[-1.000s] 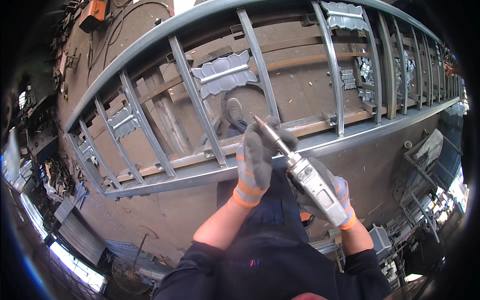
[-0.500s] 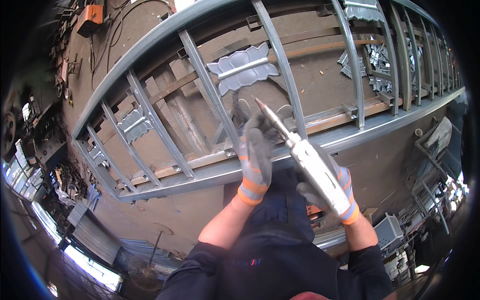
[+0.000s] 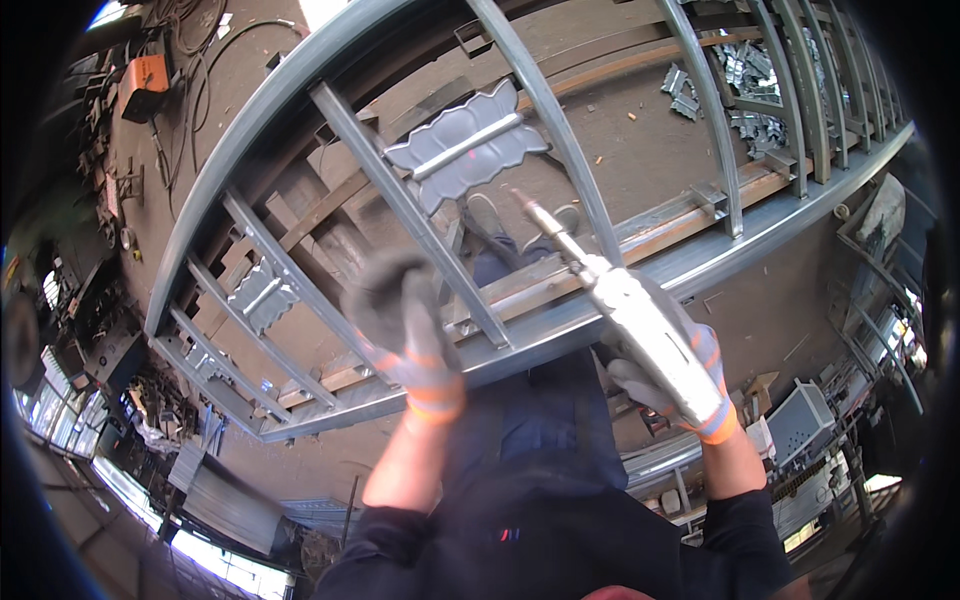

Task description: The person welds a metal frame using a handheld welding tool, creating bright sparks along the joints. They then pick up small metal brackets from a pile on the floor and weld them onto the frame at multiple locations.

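A silver welding gun [image 3: 648,338] with a slim copper-tipped nozzle is held by my right hand [image 3: 705,365], its grey and orange glove wrapped round the body. The nozzle slants up and left over the metal frame. My left hand [image 3: 405,325], gloved alike, is over the frame's near rail, beside a crossbar. Motion smears its fingers, and no object shows in it. Beyond the hands, a grey wavy-edged ornamental plate [image 3: 468,148] with a raised middle rib sits between two crossbars [image 3: 415,215]. A small red dot shows on it.
The long ladder-like metal frame [image 3: 545,362] spans the view, with brown rails under it. Smaller ornamental plates [image 3: 262,296] sit at left; a heap of them [image 3: 750,75] lies at far right. An orange box [image 3: 145,88] and cables are at far left. Right, a grey perforated box [image 3: 802,420].
My left hand has moved left, away from the gun's nozzle. The right hand still holds the welding gun, slightly farther right. The view has shifted a little over the frame.
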Available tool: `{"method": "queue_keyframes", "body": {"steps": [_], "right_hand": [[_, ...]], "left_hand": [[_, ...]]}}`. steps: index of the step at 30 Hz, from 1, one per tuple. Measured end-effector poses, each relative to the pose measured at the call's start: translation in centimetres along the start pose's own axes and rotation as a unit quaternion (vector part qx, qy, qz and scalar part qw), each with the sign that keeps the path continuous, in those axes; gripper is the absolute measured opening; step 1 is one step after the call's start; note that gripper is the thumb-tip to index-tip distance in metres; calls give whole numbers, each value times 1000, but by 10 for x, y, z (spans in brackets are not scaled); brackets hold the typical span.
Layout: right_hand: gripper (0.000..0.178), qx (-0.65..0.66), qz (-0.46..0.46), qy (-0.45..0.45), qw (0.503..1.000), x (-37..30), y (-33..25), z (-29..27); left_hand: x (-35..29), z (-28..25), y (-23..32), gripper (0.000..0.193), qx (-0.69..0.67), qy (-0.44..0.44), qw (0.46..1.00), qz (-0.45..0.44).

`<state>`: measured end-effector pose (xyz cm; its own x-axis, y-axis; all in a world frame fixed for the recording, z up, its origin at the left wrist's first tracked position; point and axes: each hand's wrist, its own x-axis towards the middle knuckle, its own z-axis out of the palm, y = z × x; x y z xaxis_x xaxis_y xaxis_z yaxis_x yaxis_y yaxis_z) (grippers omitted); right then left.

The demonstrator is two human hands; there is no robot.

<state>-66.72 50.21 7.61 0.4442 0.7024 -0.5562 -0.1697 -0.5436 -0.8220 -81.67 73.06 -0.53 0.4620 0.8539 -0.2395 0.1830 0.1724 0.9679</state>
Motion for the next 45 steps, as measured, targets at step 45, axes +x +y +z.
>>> {"method": "queue_keyframes", "body": {"steps": [45], "right_hand": [[47, -26, 2, 125, 992, 46, -23, 74]], "left_hand": [[13, 121, -142, 31, -327, -63, 933, -135]]}}
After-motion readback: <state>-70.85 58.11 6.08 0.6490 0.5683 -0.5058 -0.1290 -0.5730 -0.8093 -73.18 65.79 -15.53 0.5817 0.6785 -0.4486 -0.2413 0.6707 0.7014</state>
